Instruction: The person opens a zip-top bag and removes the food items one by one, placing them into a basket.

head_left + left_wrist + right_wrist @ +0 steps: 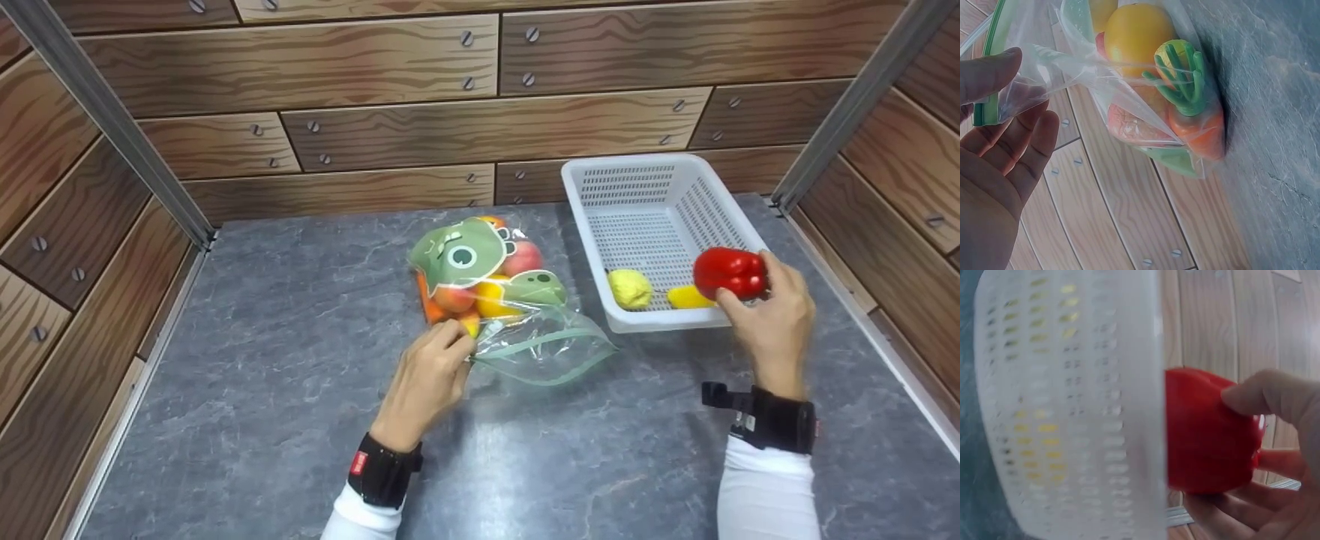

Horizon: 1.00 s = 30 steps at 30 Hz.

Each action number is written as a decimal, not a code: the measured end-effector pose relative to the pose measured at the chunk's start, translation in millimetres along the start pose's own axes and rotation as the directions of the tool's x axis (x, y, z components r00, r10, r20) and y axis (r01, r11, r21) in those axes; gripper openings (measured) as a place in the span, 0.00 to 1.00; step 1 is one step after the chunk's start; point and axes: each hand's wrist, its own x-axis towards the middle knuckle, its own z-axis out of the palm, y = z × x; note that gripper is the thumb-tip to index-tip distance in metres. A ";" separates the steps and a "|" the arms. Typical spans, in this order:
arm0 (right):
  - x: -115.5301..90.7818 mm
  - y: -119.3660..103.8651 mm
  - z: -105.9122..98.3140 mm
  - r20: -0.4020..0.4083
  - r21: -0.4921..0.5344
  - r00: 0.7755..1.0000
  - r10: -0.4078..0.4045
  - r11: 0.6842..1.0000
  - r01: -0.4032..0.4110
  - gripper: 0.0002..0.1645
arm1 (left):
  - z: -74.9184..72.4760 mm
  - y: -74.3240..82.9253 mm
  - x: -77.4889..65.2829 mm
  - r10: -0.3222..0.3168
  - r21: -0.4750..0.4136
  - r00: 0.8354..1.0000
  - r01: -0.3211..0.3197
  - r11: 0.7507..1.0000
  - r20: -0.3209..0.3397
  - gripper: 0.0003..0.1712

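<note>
My left hand point(431, 371) pinches the green-edged opening of a clear zip bag point(551, 341) with a green cartoon animal print. Inside the bag are several toy fruits and vegetables, among them a carrot point(1199, 132) with a green top, a yellow-orange round fruit point(1139, 36) and a pink-red fruit point(523, 259). In my right hand point(780, 322) is a red bell pepper point(727, 272), gripped between thumb and fingers over the front right of a white basket point(592, 247). The right wrist view shows the pepper point(1210, 433) partly hidden behind the basket's wall.
A pale yellow fruit point(630, 289) and a longer yellow piece point(688, 297) lie at the basket's front end. The grey marbled tabletop point(285, 420) is bounded by wood-patterned walls point(390, 60) at the back and both sides, with metal posts at the corners.
</note>
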 end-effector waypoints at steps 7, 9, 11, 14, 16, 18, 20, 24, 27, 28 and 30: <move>-0.2 16.1 9.3 -0.049 0.010 0.999 0.021 1.000 -0.020 0.40 | 0.0 -0.3 -0.4 -0.008 0.003 1.000 0.008 1.000 0.012 0.16; -0.3 18.2 12.0 -0.056 0.010 0.998 0.036 0.999 -0.035 0.39 | 0.4 -0.2 -0.9 -0.007 0.002 1.000 0.007 1.000 0.010 0.16; 0.1 20.1 14.9 -0.068 0.011 0.997 0.044 0.999 -0.043 0.38 | 0.8 -0.2 -1.3 -0.009 0.000 1.000 0.009 1.000 0.010 0.15; 0.5 23.4 19.4 -0.095 0.009 0.995 0.042 0.999 -0.041 0.34 | 1.3 0.0 -1.2 -0.010 -0.004 1.000 0.010 1.000 0.011 0.15; 0.5 26.3 21.7 -0.118 -0.004 0.993 0.030 1.000 -0.030 0.29 | 1.6 0.2 -1.0 -0.012 -0.003 1.000 0.012 1.000 0.014 0.14; 0.2 28.4 22.8 -0.129 -0.013 0.991 0.033 0.999 -0.035 0.26 | 1.9 0.4 -1.0 -0.011 -0.001 1.000 0.011 1.000 0.012 0.15; 0.2 29.6 23.1 -0.137 -0.023 0.990 0.033 0.999 -0.036 0.23 | 2.2 0.6 -1.1 -0.010 0.001 1.000 0.010 1.000 0.010 0.15; -0.6 26.3 21.9 -0.123 -0.006 0.992 0.042 0.999 -0.043 0.19 | 2.1 1.0 -1.5 0.000 0.007 1.000 0.000 1.000 0.002 0.15; -1.4 22.7 22.0 -0.117 0.002 0.993 0.019 1.000 -0.019 0.18 | 1.0 1.5 -1.3 -0.005 0.006 1.000 0.005 1.000 0.014 0.14; -1.6 21.6 22.5 -0.115 0.004 0.993 0.009 1.000 -0.008 0.18 | 0.4 1.7 -1.2 -0.008 0.004 1.000 0.007 1.000 0.019 0.14; -2.6 19.2 23.5 -0.108 0.010 0.994 -0.012 1.000 0.013 0.18 | -0.6 2.3 -1.2 -0.015 0.003 0.999 0.015 1.000 0.028 0.14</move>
